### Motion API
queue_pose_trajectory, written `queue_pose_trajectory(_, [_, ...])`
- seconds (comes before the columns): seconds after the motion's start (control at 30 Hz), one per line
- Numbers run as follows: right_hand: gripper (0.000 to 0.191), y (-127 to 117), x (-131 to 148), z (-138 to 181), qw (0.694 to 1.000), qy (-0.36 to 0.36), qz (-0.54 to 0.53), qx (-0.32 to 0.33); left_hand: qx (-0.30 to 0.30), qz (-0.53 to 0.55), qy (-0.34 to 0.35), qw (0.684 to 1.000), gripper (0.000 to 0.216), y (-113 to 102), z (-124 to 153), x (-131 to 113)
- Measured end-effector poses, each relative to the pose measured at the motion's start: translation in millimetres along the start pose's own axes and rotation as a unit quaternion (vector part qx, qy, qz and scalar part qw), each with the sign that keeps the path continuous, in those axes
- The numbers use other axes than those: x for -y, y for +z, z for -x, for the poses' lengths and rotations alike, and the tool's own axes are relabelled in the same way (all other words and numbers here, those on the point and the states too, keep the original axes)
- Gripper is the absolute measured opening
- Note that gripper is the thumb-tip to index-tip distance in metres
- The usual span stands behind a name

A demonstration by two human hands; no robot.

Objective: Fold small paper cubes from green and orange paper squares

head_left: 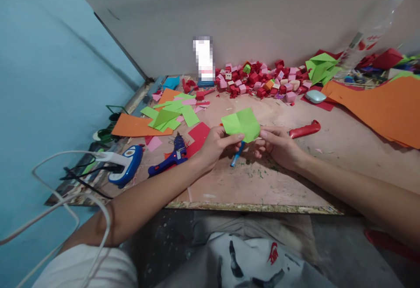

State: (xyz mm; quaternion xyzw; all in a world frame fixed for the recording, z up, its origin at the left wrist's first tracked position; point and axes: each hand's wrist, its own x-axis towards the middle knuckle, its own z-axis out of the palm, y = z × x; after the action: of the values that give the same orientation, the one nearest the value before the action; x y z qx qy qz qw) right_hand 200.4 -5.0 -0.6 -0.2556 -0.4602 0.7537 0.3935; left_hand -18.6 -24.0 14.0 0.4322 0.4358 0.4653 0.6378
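Observation:
A creased light-green paper square (pixel 242 124) is held up above the table between both hands. My left hand (pixel 218 144) pinches its lower left edge, thumb on top. My right hand (pixel 278 145) grips the right corner between thumb and fingers. Below the paper lies a blue pen-like tool (pixel 236 156), its upper end hidden by the paper. A blue glue gun (pixel 170 156) rests left of my left hand, near a sheet of red paper (pixel 198 135). To the right of my right hand lies a red-handled cutter (pixel 305 129).
Small red and pink paper cubes (pixel 259 80) are heaped along the wall, beside a propped phone (pixel 204 58). Green paper strips (pixel 170 113) lie left. Orange sheets (pixel 380 108) and a plastic bottle (pixel 370 34) stand right. A blue power strip (pixel 126 165) with cables sits front left.

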Motion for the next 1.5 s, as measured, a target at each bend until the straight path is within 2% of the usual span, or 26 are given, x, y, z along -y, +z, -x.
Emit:
queue_pose_trajectory(0.13, [0.035, 0, -3, -1, 0.999, -0.007, 0.031, -0.005, 0.024, -0.016, 0.033, 0.999, 0.037, 2, 1, 2])
queue_pose_trajectory(0.3, [0.037, 2, -4, -1, 0.998, -0.011, 0.060, -0.020, 0.041, -0.088, 0.089, 0.991, 0.035, 3, 2, 4])
queue_pose_trajectory(0.63, [0.043, 9, -1, 0, 0.990, -0.012, 0.121, -0.076, 0.029, -0.114, 0.096, 0.988, 0.035, 3, 3, 5])
queue_pose_trajectory(0.97, [0.041, 10, 0, 0, 0.984, -0.026, 0.155, -0.078, 0.052, -0.208, 0.126, 0.968, 0.029, -1, 2, 9])
queue_pose_trajectory(1.37, [0.037, 8, 0, -1, 0.976, -0.047, 0.192, -0.088, 0.012, -0.281, 0.156, 0.947, 0.029, 4, 7, 10])
queue_pose_trajectory(1.5, [0.035, 8, -2, -1, 0.977, -0.036, 0.194, -0.085, 0.019, -0.274, 0.159, 0.948, 0.031, 6, 8, 8])
